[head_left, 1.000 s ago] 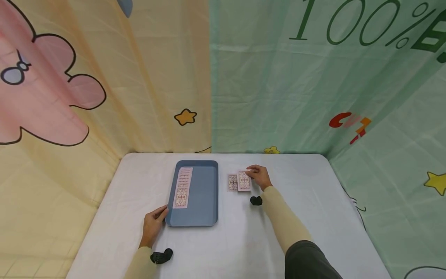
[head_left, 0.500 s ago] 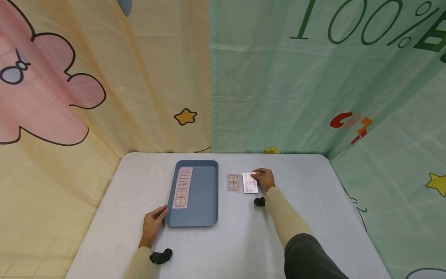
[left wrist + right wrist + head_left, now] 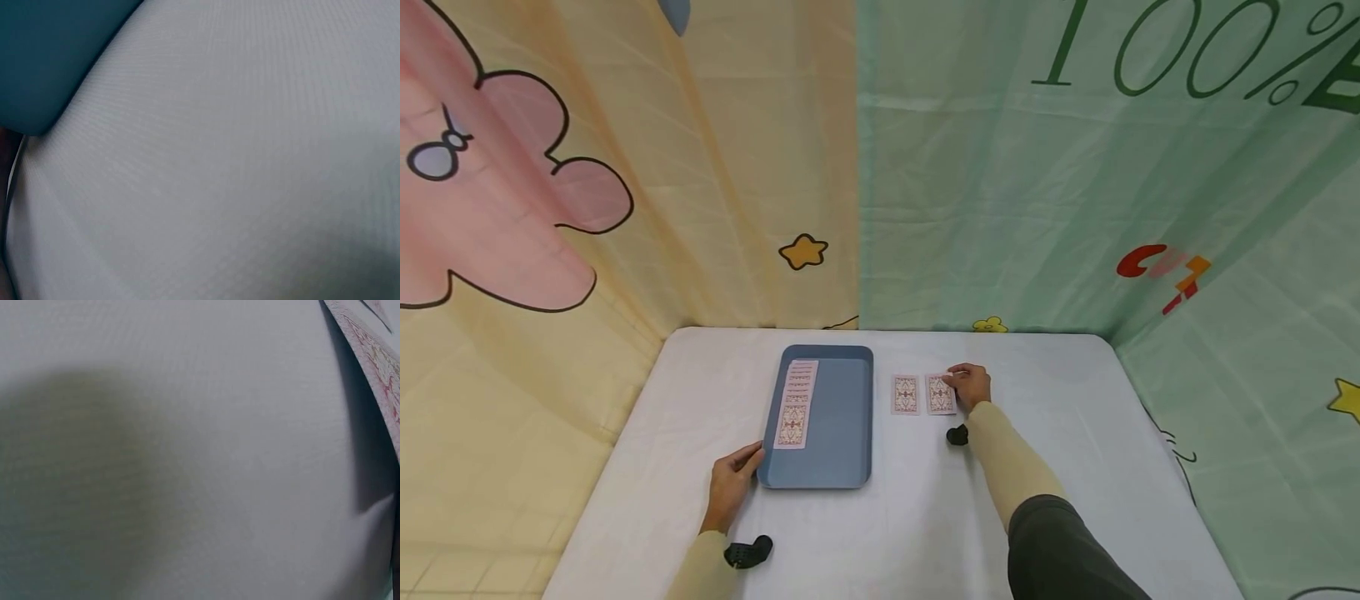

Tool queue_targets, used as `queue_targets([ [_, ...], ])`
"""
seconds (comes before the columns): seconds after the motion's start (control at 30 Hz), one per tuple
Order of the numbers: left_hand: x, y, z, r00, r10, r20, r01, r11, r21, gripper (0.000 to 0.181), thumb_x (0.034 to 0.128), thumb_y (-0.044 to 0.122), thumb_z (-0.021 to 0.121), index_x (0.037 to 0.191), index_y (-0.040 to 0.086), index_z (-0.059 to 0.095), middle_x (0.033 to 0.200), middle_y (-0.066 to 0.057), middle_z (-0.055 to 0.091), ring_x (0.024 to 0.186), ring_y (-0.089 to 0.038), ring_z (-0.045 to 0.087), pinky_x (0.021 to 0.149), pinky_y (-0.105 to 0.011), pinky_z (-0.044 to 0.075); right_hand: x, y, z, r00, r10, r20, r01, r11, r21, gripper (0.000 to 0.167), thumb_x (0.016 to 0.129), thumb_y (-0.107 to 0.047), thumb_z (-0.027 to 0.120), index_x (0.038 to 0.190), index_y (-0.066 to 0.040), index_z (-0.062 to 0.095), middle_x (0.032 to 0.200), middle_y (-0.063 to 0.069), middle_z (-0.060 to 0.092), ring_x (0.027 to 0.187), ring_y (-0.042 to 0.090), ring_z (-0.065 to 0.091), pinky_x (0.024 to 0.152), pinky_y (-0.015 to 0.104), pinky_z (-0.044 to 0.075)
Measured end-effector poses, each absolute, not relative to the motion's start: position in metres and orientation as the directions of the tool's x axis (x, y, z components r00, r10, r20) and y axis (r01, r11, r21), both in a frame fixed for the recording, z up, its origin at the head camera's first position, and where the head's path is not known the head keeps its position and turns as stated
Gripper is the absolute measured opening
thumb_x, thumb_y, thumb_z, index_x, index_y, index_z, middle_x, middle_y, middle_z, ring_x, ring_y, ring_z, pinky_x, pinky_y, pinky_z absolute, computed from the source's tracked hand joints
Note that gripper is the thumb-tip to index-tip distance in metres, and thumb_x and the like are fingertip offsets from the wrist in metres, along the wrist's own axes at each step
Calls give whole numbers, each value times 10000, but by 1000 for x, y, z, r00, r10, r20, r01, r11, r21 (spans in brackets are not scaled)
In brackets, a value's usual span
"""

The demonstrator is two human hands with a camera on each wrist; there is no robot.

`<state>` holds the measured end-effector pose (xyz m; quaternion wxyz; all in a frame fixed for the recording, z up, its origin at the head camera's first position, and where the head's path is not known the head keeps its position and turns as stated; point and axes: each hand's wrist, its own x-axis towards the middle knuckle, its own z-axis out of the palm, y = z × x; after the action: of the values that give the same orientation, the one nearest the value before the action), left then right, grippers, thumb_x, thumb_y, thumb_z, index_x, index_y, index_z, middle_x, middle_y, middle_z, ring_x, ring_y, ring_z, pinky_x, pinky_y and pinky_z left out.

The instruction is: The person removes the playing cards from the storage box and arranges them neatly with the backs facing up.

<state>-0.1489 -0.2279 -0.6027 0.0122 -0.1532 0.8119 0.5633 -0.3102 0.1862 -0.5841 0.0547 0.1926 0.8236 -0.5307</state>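
Observation:
My left hand [image 3: 730,487] holds the lower left edge of a blue-grey tray [image 3: 842,425], its fingers and thumb at the rim. Along the tray's left side lies a column of overlapping playing cards [image 3: 792,423], patterned backs up. To the right of the tray, one playing card [image 3: 906,395] lies flat on the table. Just beside it, my right hand [image 3: 972,385] pinches another playing card [image 3: 937,397] near its upper right edge. In the right wrist view that card [image 3: 375,359] is slightly raised, casting a dark shadow. A tray corner [image 3: 50,56] shows in the left wrist view.
A white cloth covers the table [image 3: 880,542]. Printed curtains, yellow [image 3: 722,167] on the left and green [image 3: 985,183] on the right, stand behind and beside it. A dark wrist device [image 3: 748,552] sits at the left wrist, another [image 3: 957,435] at the right.
My right hand has shifted the pinched card to the right, away from overlapping the other card, and lowered it towards the table. The left hand and the tray have stayed put.

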Motion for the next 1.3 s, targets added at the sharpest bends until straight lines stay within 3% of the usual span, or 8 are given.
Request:
queue_targets([
  [0.33,-150,-224,-603,-954,-235,-184,-254,313,915,354,961,123,569,1262,-61,595,1299,-235,571,1246,-350,514,1010,-455,409,-309,190,-586,-933,276,-231,341,473,-812,274,895,-139,694,1142,-29,653,992,141,629,850,231,572,721,309,485],
  [0.73,-147,-222,-604,-950,-238,-201,-271,317,909,358,962,147,586,1258,-53,602,1295,-223,580,1239,-344,522,1006,-451,416,-300,197,-588,-937,300,-179,308,471,-827,308,868,-158,729,1123,-4,650,967,150,598,912,272,509,788,376,448],
  [0.83,-147,-223,-604,-954,-238,-180,-253,324,912,352,959,148,595,1253,-46,611,1283,-218,591,1220,-334,539,983,-383,451,-295,195,-588,-942,301,-145,278,467,-839,295,860,-149,736,1104,-1,663,895,129,600,842,251,521,729,335,442],
  [0.93,-147,-223,-604,-959,-242,-149,-225,325,919,348,952,158,613,1240,-37,626,1259,-210,610,1195,-319,559,903,-216,471,-289,190,-585,-951,292,-106,238,463,-854,278,849,-122,735,1087,7,672,837,115,604,779,234,532,671,300,436],
  [1.03,-147,-224,-604,-959,-245,-143,-219,318,922,347,949,164,618,1235,-32,631,1250,-204,616,1185,-310,563,813,-85,420,-284,182,-582,-959,272,-84,205,455,-867,272,834,-110,743,1076,-2,682,821,97,613,741,212,543,634,275,437],
  [1.3,-148,-228,-603,-958,-240,-160,-237,337,911,358,961,167,594,1260,-30,613,1277,-201,600,1212,-307,548,823,-72,404,-278,153,-571,-974,203,-99,176,404,-898,276,815,-70,753,1076,-16,678,847,77,609,708,168,545,602,246,455],
])
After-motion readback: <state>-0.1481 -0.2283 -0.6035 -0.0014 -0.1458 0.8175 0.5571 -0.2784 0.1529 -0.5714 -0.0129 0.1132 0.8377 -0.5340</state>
